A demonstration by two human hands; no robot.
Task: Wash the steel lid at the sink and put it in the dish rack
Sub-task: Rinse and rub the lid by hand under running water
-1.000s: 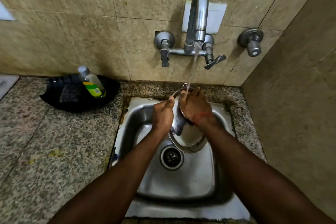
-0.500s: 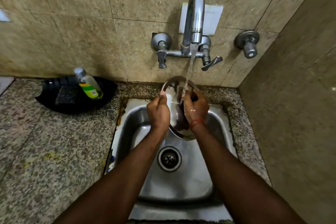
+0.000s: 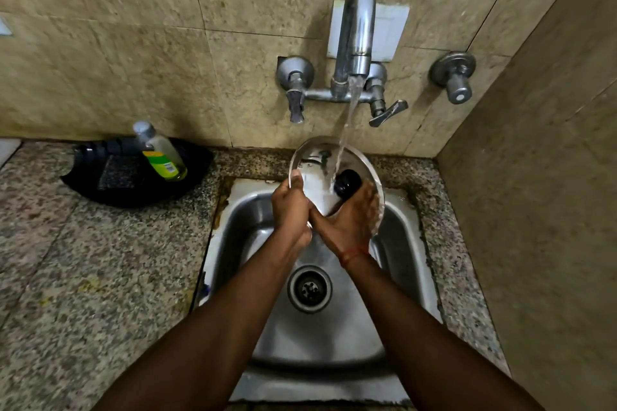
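A round steel lid (image 3: 317, 160) with a black knob (image 3: 347, 184) is held tilted over the back of the steel sink (image 3: 320, 337), its knob side facing me. Water runs from the tap (image 3: 355, 30) onto the lid just left of the knob. My left hand (image 3: 290, 207) grips the lid's left rim. My right hand (image 3: 350, 220) lies against the lid's lower right face below the knob, fingers spread over the steel. No dish rack is in view.
A black tray (image 3: 110, 177) on the granite counter (image 3: 83, 277) at back left holds a green-labelled bottle (image 3: 162, 157) and a dark scrub pad (image 3: 117, 172). A tiled wall (image 3: 534, 177) closes the right side. A separate wall valve (image 3: 455, 77) sits right of the tap.
The lid has been turned and raised: earlier its knob was hidden, now the knob side faces me under the stream. My right hand has slid down to the lid's lower right.
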